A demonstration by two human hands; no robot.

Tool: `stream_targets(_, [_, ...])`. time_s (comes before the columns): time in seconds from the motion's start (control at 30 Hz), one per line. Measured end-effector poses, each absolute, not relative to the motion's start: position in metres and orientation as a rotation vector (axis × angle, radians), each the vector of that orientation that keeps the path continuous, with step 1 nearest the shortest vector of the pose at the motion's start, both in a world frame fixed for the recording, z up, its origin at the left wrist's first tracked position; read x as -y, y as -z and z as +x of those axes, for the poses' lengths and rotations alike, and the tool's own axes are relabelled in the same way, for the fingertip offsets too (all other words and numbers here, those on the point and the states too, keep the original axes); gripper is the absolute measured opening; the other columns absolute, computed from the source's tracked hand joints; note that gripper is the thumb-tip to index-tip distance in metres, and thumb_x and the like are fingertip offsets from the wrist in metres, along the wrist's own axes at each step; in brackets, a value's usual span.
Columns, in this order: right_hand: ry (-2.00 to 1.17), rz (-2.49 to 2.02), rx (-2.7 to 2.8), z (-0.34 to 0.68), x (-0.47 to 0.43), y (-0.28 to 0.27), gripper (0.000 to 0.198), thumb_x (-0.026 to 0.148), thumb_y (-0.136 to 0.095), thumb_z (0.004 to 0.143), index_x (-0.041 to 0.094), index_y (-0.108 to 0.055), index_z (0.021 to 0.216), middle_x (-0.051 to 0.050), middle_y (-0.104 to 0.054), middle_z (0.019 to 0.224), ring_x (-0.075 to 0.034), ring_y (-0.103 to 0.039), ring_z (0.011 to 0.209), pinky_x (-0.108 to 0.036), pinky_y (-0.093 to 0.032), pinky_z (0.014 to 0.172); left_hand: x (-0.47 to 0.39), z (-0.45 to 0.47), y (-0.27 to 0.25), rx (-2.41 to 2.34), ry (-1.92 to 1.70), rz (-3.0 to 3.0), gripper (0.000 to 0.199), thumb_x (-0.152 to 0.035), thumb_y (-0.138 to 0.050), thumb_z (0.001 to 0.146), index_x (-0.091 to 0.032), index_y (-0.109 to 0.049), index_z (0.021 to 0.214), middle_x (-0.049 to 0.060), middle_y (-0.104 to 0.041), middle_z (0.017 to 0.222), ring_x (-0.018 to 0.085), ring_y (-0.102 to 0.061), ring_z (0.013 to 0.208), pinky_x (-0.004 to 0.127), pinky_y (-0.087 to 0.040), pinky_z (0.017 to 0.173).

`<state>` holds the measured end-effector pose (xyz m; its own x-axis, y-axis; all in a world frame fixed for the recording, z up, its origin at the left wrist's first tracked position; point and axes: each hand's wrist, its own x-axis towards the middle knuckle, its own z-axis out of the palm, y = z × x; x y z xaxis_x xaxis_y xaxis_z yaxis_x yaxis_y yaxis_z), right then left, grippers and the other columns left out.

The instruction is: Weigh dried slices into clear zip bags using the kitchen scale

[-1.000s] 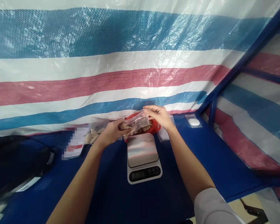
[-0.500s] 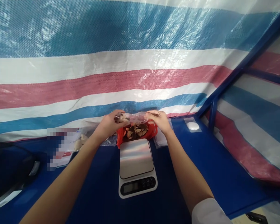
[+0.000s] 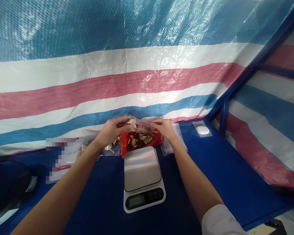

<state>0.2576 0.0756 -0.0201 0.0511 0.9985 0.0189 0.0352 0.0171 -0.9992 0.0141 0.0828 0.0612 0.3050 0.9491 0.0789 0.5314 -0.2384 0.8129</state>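
Note:
Between my two hands stretches a clear plastic bag (image 3: 143, 125) with pale dried pieces at its left end. My left hand (image 3: 112, 130) is closed round that filled end. The fingers of my right hand (image 3: 164, 129) pinch the bag's other end. Just below the bag sits an open red plastic bag (image 3: 124, 145) full of brown, chunky dried pieces (image 3: 143, 139). Nearer to me stands a white kitchen scale (image 3: 144, 179) with a bare metal plate and a dark display that shows no readable figures.
Clear bags (image 3: 168, 148) lie right of the red bag. Another clear bag of pale pieces (image 3: 111, 148) and a printed sheet (image 3: 63, 163) lie left. A white oval object (image 3: 202, 130) rests on the blue table (image 3: 218, 169). Striped sheeting (image 3: 112, 88) hangs behind; a black object (image 3: 9, 186) stands left.
The clear bag and my left hand have shifted slightly, and more of the pale pieces show. Both hands keep their hold. The view has turned a little.

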Motion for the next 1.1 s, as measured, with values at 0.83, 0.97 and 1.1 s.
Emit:
stream_targets(0.83, [-1.138, -1.287, 1.192, 0.251, -0.075, 0.022, 0.021, 0.027, -0.072, 0.081, 0.019, -0.082, 0.097, -0.005, -0.079, 0.091, -0.018, -0.071, 0.072, -0.031, -0.064, 0.062, -0.087, 0.023, -0.069, -1.320, -0.987, 1.825, 0.028, -0.048, -0.074, 0.078, -0.025, -0.082, 0.091, 0.004, -0.081, 0.094, 0.026, -0.073, 0.095, 0.033, -0.059, 0.086])
stream_targets(0.97, [-1.161, -1.259, 1.170, 0.253, -0.075, 0.019, 0.021, 0.029, -0.072, 0.080, 0.019, -0.082, 0.096, -0.004, -0.079, 0.093, -0.019, -0.073, 0.076, -0.030, -0.064, 0.065, -0.086, 0.031, -0.079, -1.323, -1.018, 1.979, 0.025, -0.045, -0.071, 0.080, -0.025, -0.082, 0.091, 0.003, -0.081, 0.097, 0.026, -0.073, 0.096, 0.033, -0.057, 0.091])
stream_targets(1.1, [-1.180, -1.254, 1.133, 0.255, -0.074, 0.016, 0.020, 0.028, -0.072, 0.079, 0.016, -0.081, 0.092, -0.004, -0.078, 0.088, -0.018, -0.072, 0.071, -0.030, -0.064, 0.063, -0.086, 0.037, -0.081, -1.328, -1.036, 2.025, 0.026, -0.045, -0.069, 0.083, -0.024, -0.081, 0.090, 0.003, -0.080, 0.096, 0.025, -0.073, 0.096, 0.032, -0.057, 0.090])
